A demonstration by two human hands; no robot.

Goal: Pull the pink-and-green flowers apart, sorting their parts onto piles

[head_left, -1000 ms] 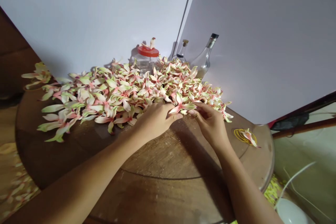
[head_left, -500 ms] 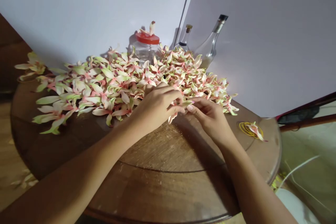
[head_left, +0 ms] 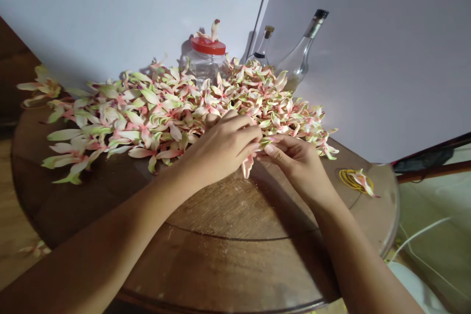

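A pink and pale green flower (head_left: 248,166) is pinched between my two hands, just in front of the flower heap. My left hand (head_left: 230,144) has its fingers curled round the flower; one pale petal hangs down below the fingertips. The thumb and forefinger of my right hand (head_left: 294,159) press together on a green petal tip of the same flower. Much of the flower is hidden behind the fingers. A broad heap of similar flowers (head_left: 136,117) covers the back of the round wooden table (head_left: 228,265).
Behind the heap stand a clear jar with a red lid (head_left: 208,45), a corked bottle (head_left: 262,49) and a tilted glass bottle (head_left: 304,54). Yellow rubber bands (head_left: 348,180) lie at the right with a flower on them. Pale walls (head_left: 147,5) close off the back.
Both hands stay together on the flower and have shifted slightly to the right. More of the hanging petal shows below my left fingers. The view has tilted a little.
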